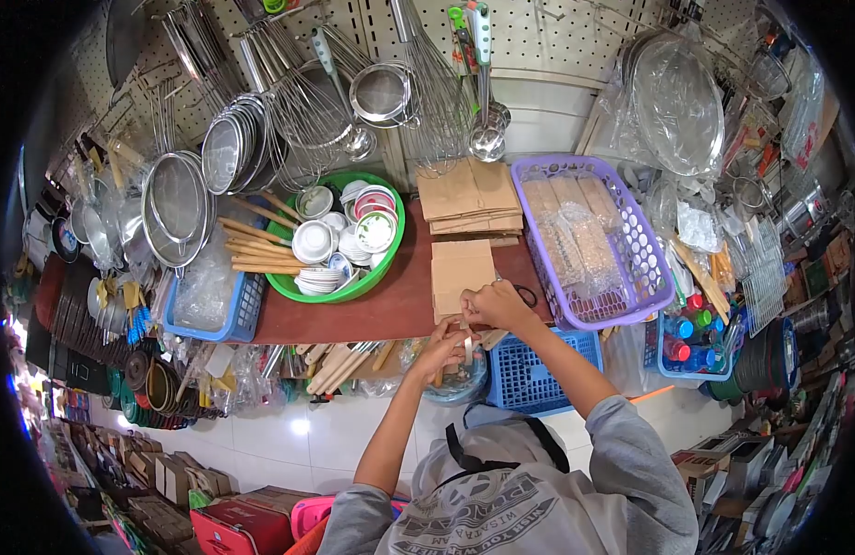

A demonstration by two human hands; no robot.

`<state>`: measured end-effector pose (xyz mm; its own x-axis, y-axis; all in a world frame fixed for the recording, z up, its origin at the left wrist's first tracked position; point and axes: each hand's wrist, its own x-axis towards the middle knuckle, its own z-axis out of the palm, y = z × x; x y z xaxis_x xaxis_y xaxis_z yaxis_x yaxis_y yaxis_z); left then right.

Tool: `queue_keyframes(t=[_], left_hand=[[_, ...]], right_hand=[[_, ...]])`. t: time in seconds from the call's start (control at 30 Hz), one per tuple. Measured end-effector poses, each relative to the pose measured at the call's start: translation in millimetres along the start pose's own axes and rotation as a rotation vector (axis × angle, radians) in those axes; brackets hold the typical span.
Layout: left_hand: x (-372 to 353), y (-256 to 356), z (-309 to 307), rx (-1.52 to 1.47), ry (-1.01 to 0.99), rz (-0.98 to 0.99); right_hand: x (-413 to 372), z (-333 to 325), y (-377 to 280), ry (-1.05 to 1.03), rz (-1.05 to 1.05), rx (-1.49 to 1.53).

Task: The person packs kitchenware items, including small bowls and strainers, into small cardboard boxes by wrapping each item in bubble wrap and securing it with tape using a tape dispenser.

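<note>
My left hand [439,352] is closed at the table's front edge, with a narrow pale strip [467,346] showing at its fingers. Just above and to the right, my right hand [498,306] is closed, its fingertips close to the left hand's; what it pinches, if anything, is hidden. Beyond both hands lies a flat brown cardboard piece [461,268], partly covered by them. A black loop [527,295], like a scissor handle, shows beside my right hand. Behind sits a stack of folded brown cardboard [469,196].
On the red-brown table [372,314] stand a green basin [399,222] of small bowls and a purple basket [663,270] with wrapped packs. A blue basket [545,370] sits below the front edge. Whisks [426,111] and strainers [176,208] hang overhead.
</note>
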<state>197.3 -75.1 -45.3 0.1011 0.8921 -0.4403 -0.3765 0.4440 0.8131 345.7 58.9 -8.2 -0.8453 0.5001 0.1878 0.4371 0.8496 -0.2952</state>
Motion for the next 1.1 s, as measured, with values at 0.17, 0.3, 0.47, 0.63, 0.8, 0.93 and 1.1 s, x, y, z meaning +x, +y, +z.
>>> queue_keyframes(t=[0.17, 0.3, 0.47, 0.63, 0.8, 0.93, 1.1], left_hand=[[-4, 11, 3, -0.016, -0.031, 0.000], [-1, 8, -3, -0.040, -0.044, -0.009], [3, 5, -9, -0.025, -0.047, -0.057], [3, 7, -8, -0.035, -0.057, -0.039], [5, 4, -12, -0.036, -0.072, -0.043], [5, 5, -12, -0.049, -0.073, -0.056], [7, 3, -13, -0.044, -0.072, -0.045]], right_hand=[[3, 6, 1, 0.023, 0.009, -0.022], [4, 3, 1, -0.003, 0.036, -0.008], [5, 4, 2, -0.021, 0.042, -0.005], [7, -7, -5, -0.043, 0.054, -0.008], [7, -1, 1, -0.035, 0.051, 0.021], [7, 2, 4, -0.040, 0.055, -0.006], [6, -6, -2, 0.013, 0.088, 0.003]])
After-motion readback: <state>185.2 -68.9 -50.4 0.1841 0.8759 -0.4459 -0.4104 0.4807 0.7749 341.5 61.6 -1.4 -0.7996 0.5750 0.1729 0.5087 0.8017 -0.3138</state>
